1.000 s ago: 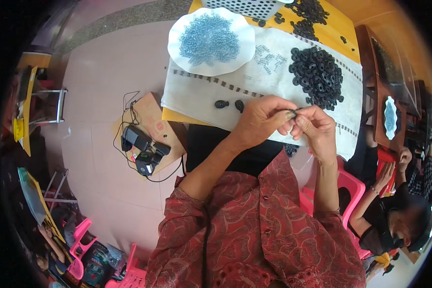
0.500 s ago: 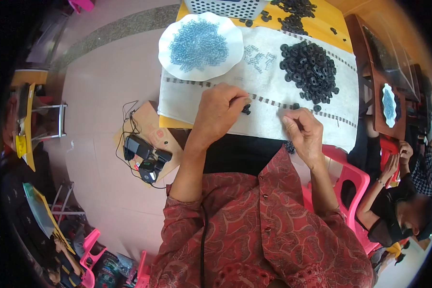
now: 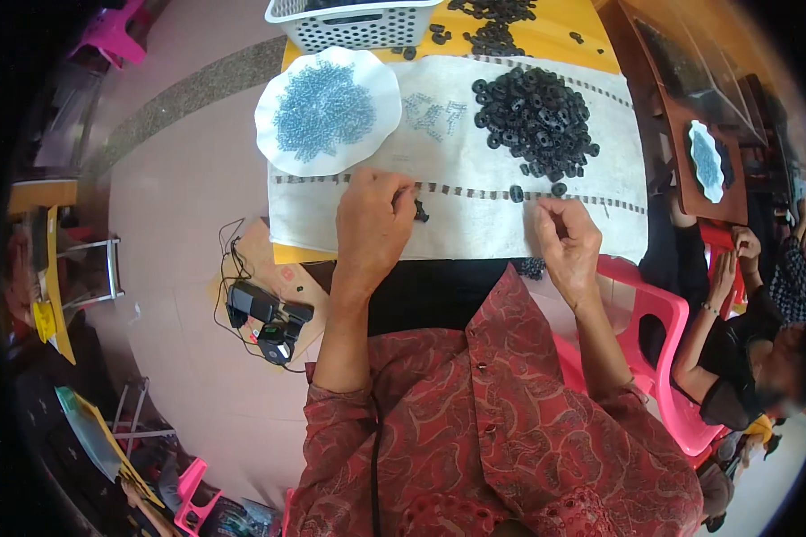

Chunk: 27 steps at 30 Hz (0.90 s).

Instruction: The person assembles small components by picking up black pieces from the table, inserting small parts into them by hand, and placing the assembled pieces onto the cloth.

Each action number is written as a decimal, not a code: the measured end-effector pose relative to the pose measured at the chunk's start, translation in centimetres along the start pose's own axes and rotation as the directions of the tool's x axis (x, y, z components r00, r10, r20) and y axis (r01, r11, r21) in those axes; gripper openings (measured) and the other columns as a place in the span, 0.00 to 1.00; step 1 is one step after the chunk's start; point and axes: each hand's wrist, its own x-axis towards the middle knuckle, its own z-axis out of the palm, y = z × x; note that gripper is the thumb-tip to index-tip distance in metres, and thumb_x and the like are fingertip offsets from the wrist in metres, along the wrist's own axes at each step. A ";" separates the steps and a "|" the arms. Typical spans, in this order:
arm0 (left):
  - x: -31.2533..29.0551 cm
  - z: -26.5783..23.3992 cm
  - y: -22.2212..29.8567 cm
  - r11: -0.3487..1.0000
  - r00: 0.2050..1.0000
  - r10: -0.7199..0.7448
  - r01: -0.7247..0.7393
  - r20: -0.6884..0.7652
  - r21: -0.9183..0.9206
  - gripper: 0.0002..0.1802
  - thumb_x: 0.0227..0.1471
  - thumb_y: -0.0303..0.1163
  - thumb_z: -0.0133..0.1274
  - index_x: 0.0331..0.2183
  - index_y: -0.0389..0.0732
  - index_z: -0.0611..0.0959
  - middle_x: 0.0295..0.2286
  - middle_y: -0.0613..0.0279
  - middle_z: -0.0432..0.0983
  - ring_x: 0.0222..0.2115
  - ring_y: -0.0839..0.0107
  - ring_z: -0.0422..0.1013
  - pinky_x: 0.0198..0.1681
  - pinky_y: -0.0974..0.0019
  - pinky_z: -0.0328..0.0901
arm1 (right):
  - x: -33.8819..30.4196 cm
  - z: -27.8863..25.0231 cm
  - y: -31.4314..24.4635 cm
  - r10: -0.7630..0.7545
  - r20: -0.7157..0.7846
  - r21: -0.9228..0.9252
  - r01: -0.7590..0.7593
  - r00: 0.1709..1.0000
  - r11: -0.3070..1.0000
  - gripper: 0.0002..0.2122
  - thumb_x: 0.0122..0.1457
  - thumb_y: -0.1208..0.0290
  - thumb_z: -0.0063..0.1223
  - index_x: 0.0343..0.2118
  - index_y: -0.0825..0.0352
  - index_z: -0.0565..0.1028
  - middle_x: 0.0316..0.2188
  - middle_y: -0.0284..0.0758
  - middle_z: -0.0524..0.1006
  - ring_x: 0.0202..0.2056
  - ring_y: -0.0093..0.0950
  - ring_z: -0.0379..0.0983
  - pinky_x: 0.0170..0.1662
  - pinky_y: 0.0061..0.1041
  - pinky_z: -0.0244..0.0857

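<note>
My left hand [image 3: 372, 228] is closed in a pinch above the pale cloth [image 3: 461, 234]. A small black part [image 3: 421, 212] shows right beside its fingertips; whether they grip it or it lies on the cloth, I cannot tell. My right hand [image 3: 570, 243] hovers at the cloth's near side, thumb and index fingertip brought together; anything between them is too small to make out. Just beyond it lie two loose black pieces, one being a small ring-like piece [image 3: 517, 193]. Farther off is a heap of black parts [image 3: 537, 121].
A white scalloped plate [image 3: 266, 134] holds many small clear-blue pieces. Next to it, tiny clear springs [image 3: 434, 116] lie on the cloth. Behind stand a white perforated basket [image 3: 354, 34] and more black parts. Chargers with cables [image 3: 264, 318] lie low at left; another person [image 3: 734, 376] sits at right.
The view has shifted, so the table sits farther left. My right hand has moved rightward over the cloth, its thumb and index finger closer together. My left hand stays by the black part.
</note>
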 end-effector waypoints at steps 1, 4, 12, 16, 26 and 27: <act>0.0 0.1 0.1 1.000 1.000 0.009 -0.008 -0.026 0.030 0.06 0.46 0.27 0.53 0.29 0.38 0.81 0.28 0.51 0.71 0.30 0.53 0.70 0.34 0.56 0.64 | 0.2 0.2 -0.2 0.002 -0.005 0.001 -0.002 1.000 1.000 0.04 0.52 0.77 0.57 0.31 0.70 0.76 0.23 0.37 0.72 0.21 0.23 0.70 0.24 0.22 0.63; -0.1 0.4 0.7 0.998 0.996 0.033 -0.029 -0.084 0.049 0.06 0.46 0.26 0.54 0.30 0.38 0.81 0.28 0.52 0.71 0.29 0.54 0.71 0.33 0.57 0.65 | 0.8 1.0 -0.6 -0.053 0.000 -0.071 0.053 0.999 0.996 0.08 0.49 0.75 0.60 0.33 0.69 0.77 0.22 0.37 0.71 0.21 0.26 0.70 0.25 0.24 0.64; -0.8 3.4 2.8 0.960 0.984 0.173 -0.178 -0.045 -0.214 0.06 0.45 0.23 0.57 0.31 0.37 0.81 0.24 0.59 0.72 0.22 0.71 0.70 0.24 0.72 0.64 | 1.3 1.9 0.3 -0.084 0.032 -0.041 0.085 0.996 0.995 0.09 0.49 0.75 0.61 0.33 0.71 0.77 0.23 0.36 0.71 0.23 0.25 0.70 0.26 0.23 0.64; -1.3 5.4 2.7 0.914 0.989 0.143 -0.115 0.044 -0.389 0.06 0.47 0.23 0.57 0.32 0.37 0.82 0.23 0.62 0.72 0.21 0.77 0.69 0.23 0.74 0.63 | 1.0 1.8 0.3 0.065 0.121 0.329 -0.102 0.991 0.939 0.08 0.51 0.78 0.59 0.35 0.71 0.77 0.25 0.29 0.69 0.23 0.17 0.64 0.27 0.16 0.60; -1.7 6.6 3.1 0.495 0.920 -0.036 0.356 0.391 -0.792 0.12 0.56 0.25 0.50 0.42 0.34 0.79 0.28 0.62 0.77 0.27 0.78 0.73 0.29 0.75 0.70 | -0.1 0.8 -1.7 0.030 0.210 0.497 -0.133 0.977 0.857 0.10 0.50 0.83 0.58 0.37 0.70 0.77 0.29 0.26 0.68 0.25 0.10 0.60 0.29 0.10 0.56; -1.7 6.7 3.0 0.498 0.920 -0.039 0.356 0.390 -0.790 0.12 0.56 0.25 0.50 0.42 0.34 0.79 0.28 0.62 0.77 0.27 0.78 0.73 0.29 0.75 0.70 | -0.1 0.7 -1.8 0.032 0.213 0.535 -0.144 0.977 0.833 0.10 0.51 0.84 0.57 0.38 0.70 0.77 0.29 0.26 0.68 0.25 0.11 0.60 0.29 0.10 0.56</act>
